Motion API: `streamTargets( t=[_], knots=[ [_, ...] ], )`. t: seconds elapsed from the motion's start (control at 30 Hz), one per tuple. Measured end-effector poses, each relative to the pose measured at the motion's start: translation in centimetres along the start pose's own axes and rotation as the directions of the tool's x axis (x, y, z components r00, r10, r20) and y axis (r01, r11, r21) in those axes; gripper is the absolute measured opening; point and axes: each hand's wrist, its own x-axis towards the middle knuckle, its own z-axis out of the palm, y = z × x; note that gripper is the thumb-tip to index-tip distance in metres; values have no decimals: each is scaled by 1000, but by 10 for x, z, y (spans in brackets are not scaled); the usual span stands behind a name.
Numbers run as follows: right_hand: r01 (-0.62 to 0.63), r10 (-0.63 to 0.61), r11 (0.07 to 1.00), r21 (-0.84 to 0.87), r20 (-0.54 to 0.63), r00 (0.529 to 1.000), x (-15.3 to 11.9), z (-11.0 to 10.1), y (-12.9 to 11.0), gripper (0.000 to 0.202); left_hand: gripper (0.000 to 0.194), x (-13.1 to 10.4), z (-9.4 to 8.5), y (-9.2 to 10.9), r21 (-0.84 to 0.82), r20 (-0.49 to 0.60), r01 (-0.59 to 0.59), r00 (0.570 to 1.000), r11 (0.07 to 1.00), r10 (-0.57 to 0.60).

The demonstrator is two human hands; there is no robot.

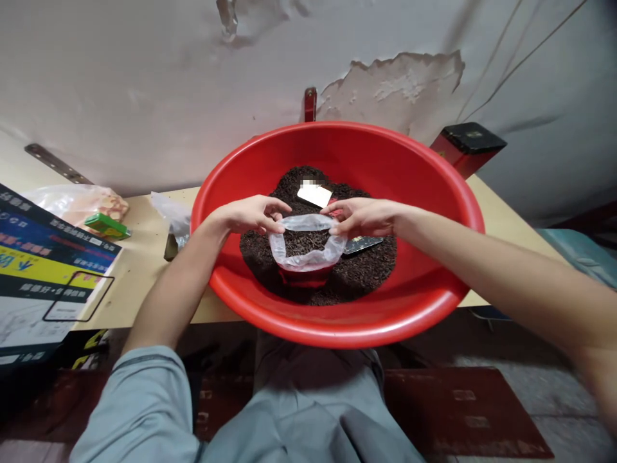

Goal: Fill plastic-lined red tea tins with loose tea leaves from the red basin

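A large red basin [424, 173] holds a heap of dark grains [371, 270]. On the heap stands a red container lined with a clear plastic bag [308, 260], its mouth spread and dark grains inside. My left hand [258, 214] pinches the bag's rim at the left. At the right side of the rim, my right hand [361, 217] has its fingers closed on the plastic. Behind the bag lies a white, shiny piece [315, 195], and a dark lid-like piece [362, 244] rests on the grains beside it.
The basin stands on a wooden table [139, 257] against a wall. A red box with a black top [470, 145] is at the back right. At the left are a printed carton [48, 270], a green packet [107, 226] and plastic bags.
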Motion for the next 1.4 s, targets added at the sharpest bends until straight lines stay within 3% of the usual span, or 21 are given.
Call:
streamTargets(
  t=[0.1,0.2,0.27,0.3,0.4,0.47,0.5,0.6,0.7,0.77,0.83,0.87,0.97,1.07,1.17,1.23,1.33,1.4],
  knots=[
    [173,-164,981,90,-93,982,-15,-2,-14,54,61,-16,1,14,100,-179,-155,969,983,171],
    [352,-322,923,153,-189,928,-25,-4,-22,49,49,-32,2,21,219,-404,-243,859,945,314],
    [359,-326,926,114,-238,915,-29,-3,-24,43,47,-40,7,22,243,-520,-185,804,952,289],
    [320,-294,945,73,-242,924,-30,0,-23,42,51,-42,12,21,214,-535,-129,814,968,227],
    [155,-168,984,-87,-173,970,-34,12,-20,52,65,-44,29,19,42,-360,34,933,999,-16],
    [124,-149,977,-176,-140,979,-40,20,-20,67,64,-47,35,22,-40,-240,77,967,996,-84],
    [134,-164,970,-203,-135,977,-44,22,-22,72,61,-49,34,23,-65,-235,75,968,995,-89],
    [234,-262,958,-167,-170,950,-60,11,-31,63,58,-66,14,25,-124,-366,17,929,992,-61],
    [386,-388,920,-66,-287,876,-71,-18,-34,52,69,-81,-11,13,-106,-474,-50,881,993,-7],
    [368,-390,920,-131,-248,887,-67,-33,-28,63,87,-80,-16,2,1,-404,-48,913,999,44],
    [314,-352,899,-306,-74,933,-54,-34,-19,81,93,-65,-9,-5,114,-254,-101,959,988,128],
    [318,-338,861,-396,22,941,-44,-29,-15,86,86,-54,-2,-5,146,-185,-153,966,977,179],
    [417,-385,701,-579,185,904,-14,7,-9,68,37,-20,23,8,199,-121,-266,948,943,293],
    [454,-467,603,-656,171,868,8,46,-10,34,4,0,46,26,294,-172,-265,930,918,324],
    [420,-502,612,-670,82,861,15,65,-11,17,12,2,64,33,401,-309,-283,854,872,419],
    [382,-496,650,-657,15,868,14,69,-10,12,14,-2,69,34,413,-338,-358,793,837,506],
    [312,-470,677,-666,-66,880,10,69,-7,18,16,-13,62,32,375,-306,-481,743,793,596],
    [297,-479,634,-714,-61,876,8,69,-7,25,33,-17,51,28,389,-285,-509,726,768,626]
  ],
)
